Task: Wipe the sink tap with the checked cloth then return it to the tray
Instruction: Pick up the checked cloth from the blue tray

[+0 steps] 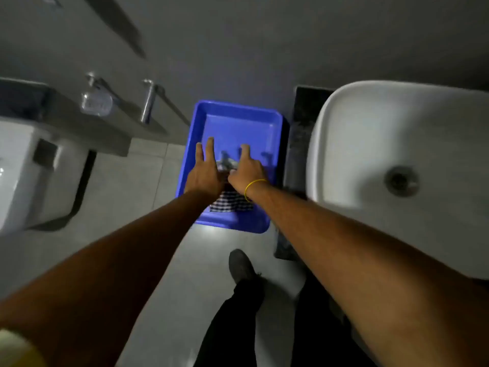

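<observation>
The white washbasin is filling the right side of the view, its drain showing; no tap is appearing in this frame, so its condition cannot be judged. At the left a white toilet cistern is standing below a grey ledge carrying a clear soap dish; these are playing no part in the work.

Between them, just beside the dark counter edge, a blue plastic tray is sitting low, apparently on or near the tiled floor, which explains why the person is reaching down with both arms extended.

The checked cloth is lying inside the tray at its near end, partly covered by both wrists.

The left hand is resting over the cloth with two fingers stretched forward and spread; the others are hidden. The right hand, a yellow band on its wrist, is lying beside it, fingers forward. Whether either hand is pinching the cloth cannot be told; blur and the hands themselves are hiding the contact. A small greyish shape between the hands is too blurred to identify.

Judgement: both hands are handling the cloth in the tray, either gathering or setting it down.
</observation>
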